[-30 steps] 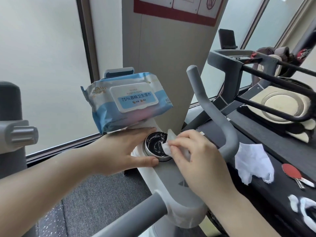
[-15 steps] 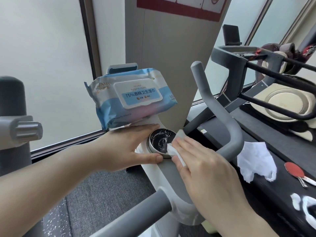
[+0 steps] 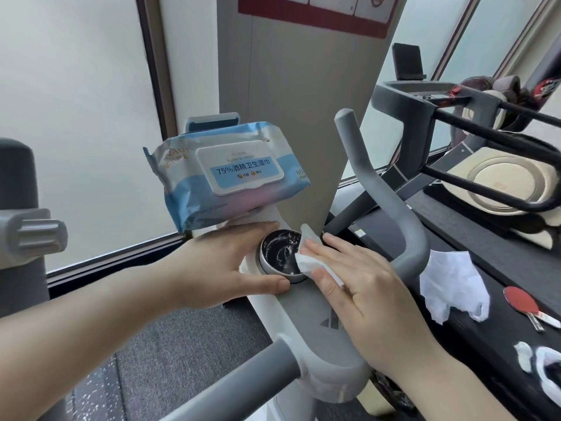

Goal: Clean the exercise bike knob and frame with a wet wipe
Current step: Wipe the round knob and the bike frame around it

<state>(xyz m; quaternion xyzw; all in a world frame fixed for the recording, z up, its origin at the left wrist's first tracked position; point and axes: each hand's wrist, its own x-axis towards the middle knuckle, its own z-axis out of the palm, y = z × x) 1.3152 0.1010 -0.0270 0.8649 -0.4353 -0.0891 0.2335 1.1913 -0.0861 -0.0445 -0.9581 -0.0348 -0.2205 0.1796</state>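
Knob (image 3: 280, 256) sits mid-frame on the bike frame (image 3: 306, 302), face streaked white. My left hand (image 3: 224, 265) braces it, fingers straight around the rim. Right hand (image 3: 358, 284), fingers flat, presses the wet wipe (image 3: 306, 259) on the knob's right edge. Best to wipe in circles across the face, then the rim.

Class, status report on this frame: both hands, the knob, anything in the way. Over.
Left hand open, bracing knob. Right hand flat, pressing wet wipe on knob's right edge. White streaks on knob face. Wipes pack propped just above, clear of the knob.
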